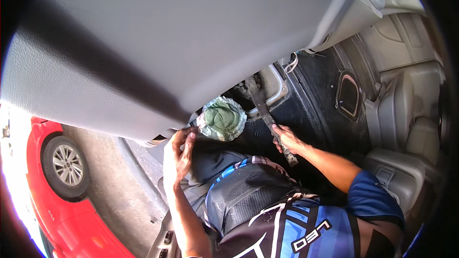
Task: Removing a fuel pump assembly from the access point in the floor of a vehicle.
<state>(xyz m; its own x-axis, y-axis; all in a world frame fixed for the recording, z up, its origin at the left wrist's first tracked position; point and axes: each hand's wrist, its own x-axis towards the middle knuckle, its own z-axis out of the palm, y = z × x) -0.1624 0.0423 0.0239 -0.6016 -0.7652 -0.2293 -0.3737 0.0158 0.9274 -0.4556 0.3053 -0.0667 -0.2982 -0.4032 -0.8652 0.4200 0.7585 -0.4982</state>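
Observation:
My right hand is wrapped around a long, flat, dirty metal bar. The bar's far end reaches into an opening in the dark floor, beside a pale metal rim. At the lower edge of a large grey panel, my left hand has its fingers curled, thumb raised. A round, pale green cloth-like piece with a ruffled silvery edge is right beside those fingertips. Whether the left fingers grip its edge or the panel is hidden.
The grey textured panel hangs over the work area. On the right are a framed floor opening, a white cable loop and grey trim parts. Outside at left, a red car stands on concrete pavement.

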